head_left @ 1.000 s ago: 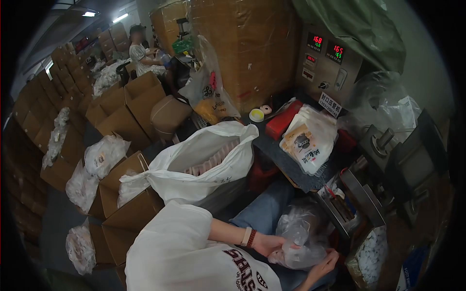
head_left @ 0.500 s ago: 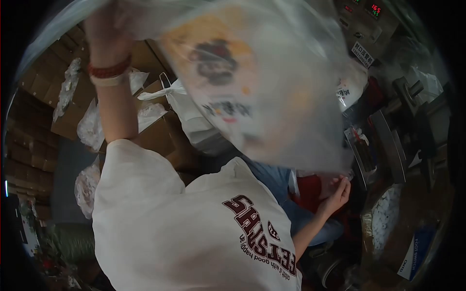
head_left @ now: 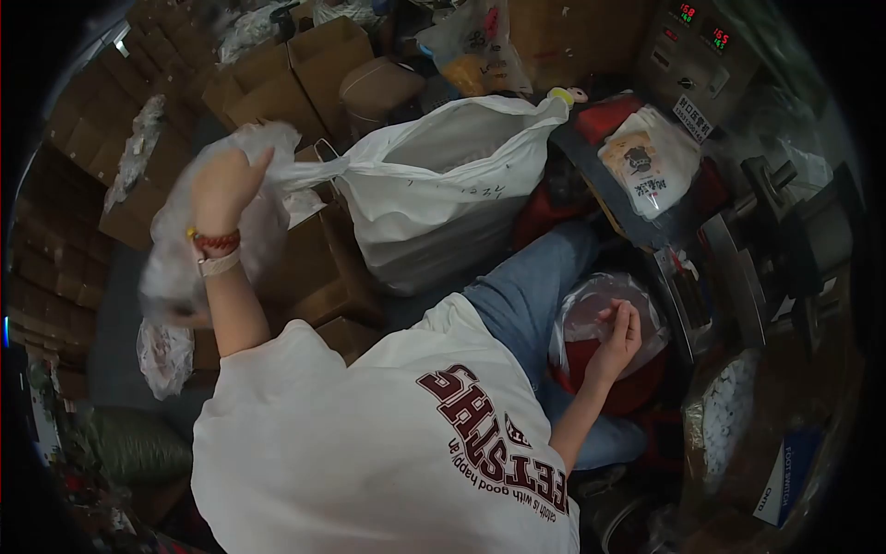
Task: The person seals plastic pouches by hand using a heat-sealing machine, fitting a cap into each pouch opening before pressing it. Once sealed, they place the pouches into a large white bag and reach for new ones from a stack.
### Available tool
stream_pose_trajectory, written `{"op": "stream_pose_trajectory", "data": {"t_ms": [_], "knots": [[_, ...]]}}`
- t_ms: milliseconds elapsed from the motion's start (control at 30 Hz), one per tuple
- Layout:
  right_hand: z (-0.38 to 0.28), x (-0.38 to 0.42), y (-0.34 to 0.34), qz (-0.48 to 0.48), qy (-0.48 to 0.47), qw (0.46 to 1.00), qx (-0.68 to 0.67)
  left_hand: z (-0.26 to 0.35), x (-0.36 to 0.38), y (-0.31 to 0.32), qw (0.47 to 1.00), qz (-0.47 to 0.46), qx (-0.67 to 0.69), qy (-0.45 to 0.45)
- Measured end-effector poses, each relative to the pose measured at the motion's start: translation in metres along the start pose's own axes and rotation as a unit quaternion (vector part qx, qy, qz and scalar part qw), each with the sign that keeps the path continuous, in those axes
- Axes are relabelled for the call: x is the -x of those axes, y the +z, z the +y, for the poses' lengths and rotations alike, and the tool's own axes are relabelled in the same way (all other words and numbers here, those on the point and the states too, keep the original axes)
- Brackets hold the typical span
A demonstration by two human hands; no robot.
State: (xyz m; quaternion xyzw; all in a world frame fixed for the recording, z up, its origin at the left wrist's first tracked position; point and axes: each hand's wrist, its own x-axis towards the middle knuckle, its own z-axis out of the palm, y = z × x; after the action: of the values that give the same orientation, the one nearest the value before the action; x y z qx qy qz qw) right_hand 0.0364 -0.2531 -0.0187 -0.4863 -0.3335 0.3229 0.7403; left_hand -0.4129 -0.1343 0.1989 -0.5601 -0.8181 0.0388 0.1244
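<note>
At 10 o'clock the left hand [head_left: 224, 191], grip hidden, meets a clear bag [head_left: 175, 254], seemingly raised for clearance; at 4 o'clock the right hand [head_left: 620, 343] hovers loosely open by a red tub [head_left: 634, 388].

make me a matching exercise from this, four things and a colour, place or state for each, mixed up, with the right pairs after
Things
1. large sack
2. foot switch box
3. digital displays
4. right hand

Descriptions
A. lit, with red and green digits
B. in front of clear plastic
C. white, its mouth open
D. blue and white, at the lower right of the view

Right pairs: 1-C, 2-D, 3-A, 4-B
</note>
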Motion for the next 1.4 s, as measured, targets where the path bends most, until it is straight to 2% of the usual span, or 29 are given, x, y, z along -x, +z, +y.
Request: {"op": "stream_pose_trajectory", "data": {"t_ms": [67,100,133,167,200,233,267,333,400,467,567,633,667,700,800,867,900,933,967,1000,1033,1100,1167,1200,1233,1267,1300,1333,1400], "knots": [[0.002,0.004,-0.002,0.019,0.019,0.999,-0.018,0.014,0.005,0.033,0.998,0.029,-0.006,0.062],[0.004,0.004,-0.004,0.024,0.011,0.999,-0.023,0.029,0.008,0.034,0.971,-0.008,0.141,0.195],[0.007,0.005,-0.008,0.033,0.027,0.999,-0.022,0.049,0.016,0.031,0.903,-0.046,0.281,0.322],[0.009,0.005,-0.011,0.040,0.043,0.998,-0.021,0.077,0.031,0.018,0.800,-0.082,0.432,0.408],[0.010,0.006,-0.013,0.045,0.036,0.998,-0.022,0.106,0.049,0.002,0.663,-0.119,0.564,0.478],[0.010,0.008,-0.014,0.058,0.047,0.997,-0.019,0.126,0.062,-0.007,0.552,-0.146,0.625,0.532],[0.010,0.011,-0.014,0.073,0.060,0.995,-0.014,0.143,0.074,-0.015,0.430,-0.173,0.673,0.576],[0.006,0.020,-0.007,0.108,0.052,0.992,-0.034,0.181,0.101,-0.040,0.124,-0.201,0.689,0.685],[0.023,0.022,-0.018,0.134,0.081,0.985,-0.075,0.194,0.133,-0.056,-0.051,-0.253,0.692,0.674],[0.054,0.029,-0.043,0.123,0.126,0.979,-0.098,0.185,0.161,-0.054,-0.067,-0.261,0.717,0.643],[0.036,0.032,-0.028,0.125,0.147,0.978,-0.079,0.175,0.185,-0.049,-0.088,-0.286,0.783,0.545],[0.042,0.030,-0.030,0.109,0.150,0.980,-0.077,0.178,0.170,-0.049,-0.108,-0.299,0.785,0.532],[0.006,0.027,0.004,0.098,0.157,0.980,-0.078,0.181,0.161,-0.051,-0.126,-0.317,0.784,0.518],[0.044,0.033,-0.027,0.093,0.160,0.979,-0.079,0.186,0.151,-0.053,-0.143,-0.335,0.782,0.505],[0.084,0.024,-0.074,0.088,0.172,0.979,-0.061,0.214,0.141,-0.063,-0.198,-0.380,0.769,0.473],[0.158,0.019,-0.153,0.248,0.198,0.947,0.049,0.263,0.154,-0.074,-0.232,-0.391,0.775,0.439],[0.132,0.022,-0.155,0.279,0.130,0.936,0.172,0.255,0.149,-0.069,-0.244,-0.390,0.784,0.417],[0.102,0.022,-0.147,0.300,0.055,0.908,0.286,0.284,0.143,-0.041,-0.169,-0.451,0.776,0.407],[0.107,0.025,-0.175,0.292,0.080,0.842,0.447,0.311,0.147,-0.011,-0.118,-0.502,0.756,0.403],[0.112,0.029,-0.211,0.275,0.092,0.749,0.596,0.330,0.151,0.025,0.028,-0.574,0.714,0.401],[0.129,0.035,-0.239,0.253,0.088,0.749,0.606,0.340,0.167,0.062,0.152,-0.506,0.742,0.412],[0.157,0.047,-0.282,0.288,0.194,0.588,0.730,0.307,0.156,0.103,0.317,-0.450,0.636,0.541],[0.157,0.047,-0.279,0.286,0.194,0.573,0.743,0.262,0.129,0.141,0.267,-0.538,0.682,0.418],[0.156,0.044,-0.271,0.292,0.195,0.565,0.747,0.228,0.095,0.149,0.363,-0.506,0.643,0.446],[0.156,0.041,-0.272,0.285,0.190,0.564,0.752,0.192,0.065,0.157,0.404,-0.530,0.622,0.411],[0.158,0.042,-0.278,0.289,0.205,0.569,0.742,0.154,0.038,0.179,0.403,-0.593,0.595,0.363],[0.157,0.044,-0.278,0.293,0.221,0.573,0.733,0.111,0.018,0.190,0.472,-0.620,0.537,0.324],[0.155,0.044,-0.279,0.287,0.216,0.570,0.739,0.073,0.003,0.208,0.550,-0.645,0.468,0.250],[0.156,0.042,-0.289,0.277,0.236,0.558,0.746,0.006,-0.008,0.275,0.640,-0.650,0.399,0.094]]}}
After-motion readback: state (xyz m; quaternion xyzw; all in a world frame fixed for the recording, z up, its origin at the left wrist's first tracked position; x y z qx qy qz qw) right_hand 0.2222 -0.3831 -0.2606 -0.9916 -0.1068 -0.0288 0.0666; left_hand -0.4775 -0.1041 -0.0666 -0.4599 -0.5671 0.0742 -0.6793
